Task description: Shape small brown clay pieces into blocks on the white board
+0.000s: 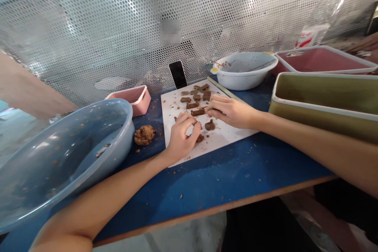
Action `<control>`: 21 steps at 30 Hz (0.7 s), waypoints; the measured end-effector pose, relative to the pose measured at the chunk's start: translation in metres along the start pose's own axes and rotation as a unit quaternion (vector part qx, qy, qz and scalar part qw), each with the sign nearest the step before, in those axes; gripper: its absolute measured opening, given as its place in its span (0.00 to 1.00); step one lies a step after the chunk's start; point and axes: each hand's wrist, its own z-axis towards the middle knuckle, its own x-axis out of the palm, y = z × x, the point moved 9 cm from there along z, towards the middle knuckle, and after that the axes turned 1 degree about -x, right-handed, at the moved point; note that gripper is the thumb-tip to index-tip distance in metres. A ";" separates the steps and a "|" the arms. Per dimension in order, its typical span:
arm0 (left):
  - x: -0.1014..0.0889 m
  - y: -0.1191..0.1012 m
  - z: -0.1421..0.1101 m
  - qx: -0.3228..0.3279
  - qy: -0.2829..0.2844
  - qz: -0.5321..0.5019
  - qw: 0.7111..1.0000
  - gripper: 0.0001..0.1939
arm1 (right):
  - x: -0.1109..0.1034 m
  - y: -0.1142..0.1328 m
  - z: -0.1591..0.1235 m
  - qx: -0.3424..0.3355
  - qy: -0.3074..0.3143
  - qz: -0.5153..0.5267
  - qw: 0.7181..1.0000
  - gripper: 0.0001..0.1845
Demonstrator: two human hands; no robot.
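My left hand point(183, 134) is closed over the near part of a white sheet point(230, 134), thumb and fingers curled together; what they hold, if anything, is hidden. Beneath it, dark brown crumbs point(200, 138) peek out. My right hand point(232, 111) comes in from the right, its fingers pinched beside the end of a brown clay bar point(197, 112); I cannot make out what lies in the pinch. Between the hands sits a small clay lump point(210, 125). Several shaped clay pieces point(192, 105) lie on the sheet's far half.
A large blue basin point(118, 114) stands left, near a rough clay lump point(144, 135) and a pink box point(141, 102). A phone point(178, 74) leans on the perforated metal panel point(132, 27). Right are a white basin point(240, 80), a green tub point(319, 106), a red tub point(325, 57) and a bottle point(321, 15).
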 end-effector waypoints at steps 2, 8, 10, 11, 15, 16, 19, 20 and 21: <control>0.001 0.000 0.000 -0.001 0.002 -0.001 1.000 0.14 | 0.000 -0.003 0.000 -0.001 -0.004 0.001 1.000 0.14; 0.002 0.000 0.000 -0.001 0.006 -0.002 1.000 0.14 | -0.003 -0.009 -0.004 0.051 -0.040 0.020 0.998 0.11; 0.002 -0.001 0.000 -0.002 0.008 -0.002 1.000 0.14 | -0.002 -0.009 -0.004 0.058 -0.036 0.021 0.997 0.11; 0.002 -0.001 0.000 -0.001 0.008 -0.002 1.000 0.14 | -0.001 -0.008 -0.004 0.055 -0.034 0.022 0.998 0.11; 0.003 0.000 0.000 -0.001 0.010 0.003 1.000 0.14 | 0.001 -0.005 -0.002 0.028 -0.025 0.027 0.999 0.14; 0.004 0.000 0.000 -0.001 0.010 0.005 1.000 0.14 | 0.000 -0.004 -0.002 0.024 -0.025 0.026 0.999 0.16; 0.004 0.000 0.000 0.004 0.010 0.007 1.000 0.14 | -0.003 -0.004 -0.001 0.023 -0.037 0.021 0.999 0.20; 0.004 0.000 0.000 0.006 0.011 0.006 1.000 0.14 | -0.006 -0.004 -0.001 0.026 -0.047 0.020 0.998 0.19; 0.004 0.000 0.000 0.007 0.010 0.005 1.000 0.14 | -0.008 -0.004 -0.001 0.033 -0.061 0.019 0.997 0.18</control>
